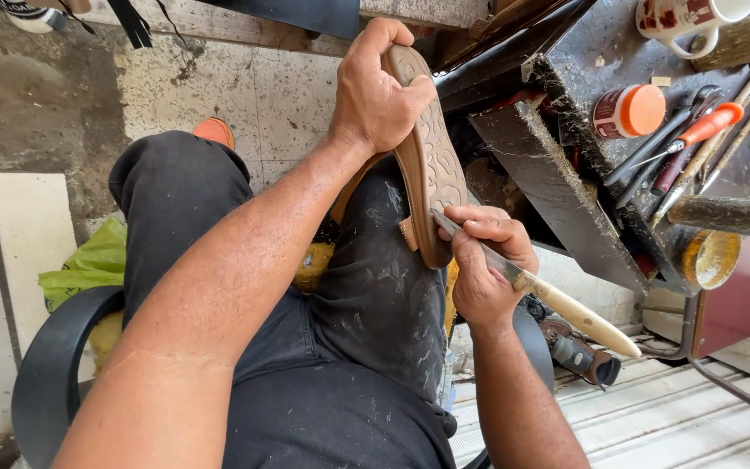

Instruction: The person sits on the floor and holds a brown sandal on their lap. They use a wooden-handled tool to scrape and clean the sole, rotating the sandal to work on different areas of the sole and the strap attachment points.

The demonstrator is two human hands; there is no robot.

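One orange-capped jar, one mug beside tools.

The left hand grips the toe end of a brown, flat-soled shoe with a patterned rubber sole, standing it on the knee in dark, dusty trousers. Below that grip, the right hand presses a pale wooden-handled knife against the sole's lower edge.
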